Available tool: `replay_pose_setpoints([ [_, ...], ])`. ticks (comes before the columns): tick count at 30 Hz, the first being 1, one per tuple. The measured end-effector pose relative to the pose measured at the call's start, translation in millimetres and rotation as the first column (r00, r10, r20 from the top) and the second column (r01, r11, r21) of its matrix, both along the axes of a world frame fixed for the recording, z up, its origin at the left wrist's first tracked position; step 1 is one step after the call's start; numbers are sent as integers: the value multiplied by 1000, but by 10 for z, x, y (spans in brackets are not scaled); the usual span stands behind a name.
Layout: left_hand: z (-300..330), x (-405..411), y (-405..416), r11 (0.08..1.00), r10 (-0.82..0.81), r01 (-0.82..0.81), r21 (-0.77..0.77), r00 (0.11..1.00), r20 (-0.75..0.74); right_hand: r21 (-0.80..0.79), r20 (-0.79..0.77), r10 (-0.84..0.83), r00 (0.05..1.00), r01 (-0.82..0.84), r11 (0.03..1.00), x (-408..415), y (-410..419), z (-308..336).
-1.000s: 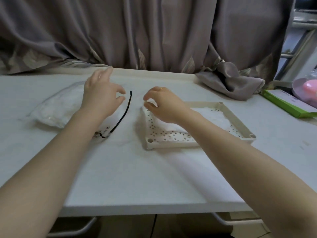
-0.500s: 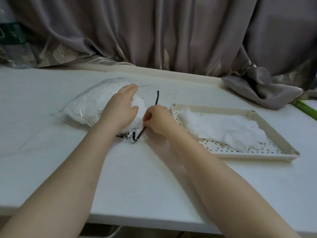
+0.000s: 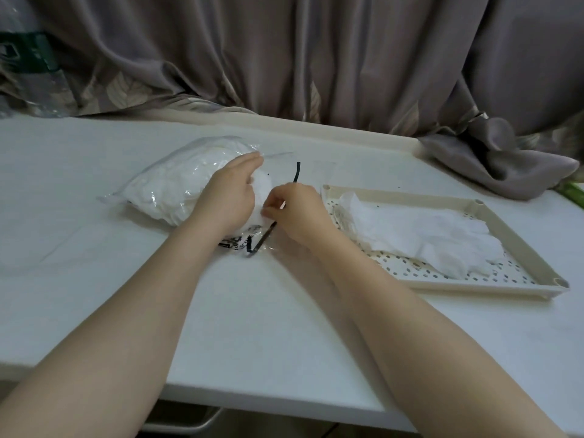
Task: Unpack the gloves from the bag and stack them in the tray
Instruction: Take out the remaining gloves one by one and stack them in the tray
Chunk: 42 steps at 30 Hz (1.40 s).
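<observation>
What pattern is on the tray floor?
Rows of small dark perforations across the cream tray, seen in the head view.

A big white table (image 3: 259,311) fills most of the view, and its top is smooth and flat. A cream raised edge (image 3: 331,132) runs along the far side of it, past the hands. Behind that hangs a grey-purple curtain (image 3: 316,58) with soft folds and faint leaf shapes. One end of the curtain lies bunched on the table, far off to the right. The light is soft and a little dim.
</observation>
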<state>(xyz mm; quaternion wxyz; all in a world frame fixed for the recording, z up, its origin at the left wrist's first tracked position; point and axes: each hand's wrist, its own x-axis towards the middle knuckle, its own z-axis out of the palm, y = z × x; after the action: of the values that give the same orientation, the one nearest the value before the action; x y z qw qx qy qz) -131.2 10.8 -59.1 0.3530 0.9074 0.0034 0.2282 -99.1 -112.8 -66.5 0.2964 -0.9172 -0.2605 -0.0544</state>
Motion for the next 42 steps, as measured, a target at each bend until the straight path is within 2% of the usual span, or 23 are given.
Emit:
replay_pose_setpoints([
  [4,-1,-11,8,1000,16,-16,22,1000,-15,225,35,-67,997,58,973,9,-89,56],
  [6,2,-17,3,999,12,-12,52,1000,0,388,-37,-80,996,88,918,6,-120,81],
  [8,13,-30,4,998,8,-8,58,1000,5,606,-153,-81,985,158,779,33,-155,104],
  [10,3,-22,34,996,6,-4,92,1000,-30,732,-280,-90,956,274,623,89,-206,134],
  [12,-33,7,67,985,14,0,171,997,-79,772,-425,-34,905,382,508,112,-245,146],
  [14,-60,26,75,981,25,-7,194,996,-89,760,-484,40,874,398,514,83,-257,147],
  [16,-57,25,48,989,31,-21,146,998,-61,757,-486,106,868,357,547,31,-245,159],
  [20,-19,-12,-4,995,39,-48,89,994,98,780,-568,322,758,370,504,7,-257,177],
  [22,24,-28,-22,998,50,-58,25,968,244,827,-549,413,726,400,396,-9,-283,224],
  [24,86,-56,-36,992,72,-29,-120,924,375,859,-511,476,716,447,250,-12,-326,274],
  [25,123,-90,-53,978,85,0,-208,911,404,860,-504,485,715,465,208,-11,-360,292],
  [26,151,-112,-64,951,97,35,-307,910,404,859,-510,462,726,463,219,1,-398,309],
  [27,190,-142,-90,906,94,80,-416,919,382,854,-519,410,750,442,274,12,-435,333],
  [29,272,-212,-148,758,56,181,-627,939,339,814,-501,277,820,339,472,-1,-507,399],
  [30,306,-221,-171,654,25,237,-718,942,333,776,-478,232,847,283,564,14,-544,435],
  [32,382,-244,-210,389,-51,320,-864,944,327,708,-437,249,864,160,687,9,-664,546],
  [34,430,-243,-225,164,-132,265,-950,960,245,631,-391,347,853,-26,776,-5,-827,651],
  [35,450,-250,-239,99,-183,202,-974,966,182,603,-374,392,841,-101,791,-17,-908,694],
  [37,456,-266,-269,70,-314,101,-992,946,74,639,-363,467,807,-149,754,-50,-1048,741],
  [39,481,-289,-322,86,-440,83,-993,897,37,709,-346,509,788,-136,692,-48,-1184,748],
  [41,545,-288,-415,177,-543,82,-981,840,-27,735,-339,541,769,-142,662,-85,-1320,752],
  [42,579,-277,-467,272,-569,74,-959,816,-98,733,-342,559,755,-158,662,-110,-1381,746],
])
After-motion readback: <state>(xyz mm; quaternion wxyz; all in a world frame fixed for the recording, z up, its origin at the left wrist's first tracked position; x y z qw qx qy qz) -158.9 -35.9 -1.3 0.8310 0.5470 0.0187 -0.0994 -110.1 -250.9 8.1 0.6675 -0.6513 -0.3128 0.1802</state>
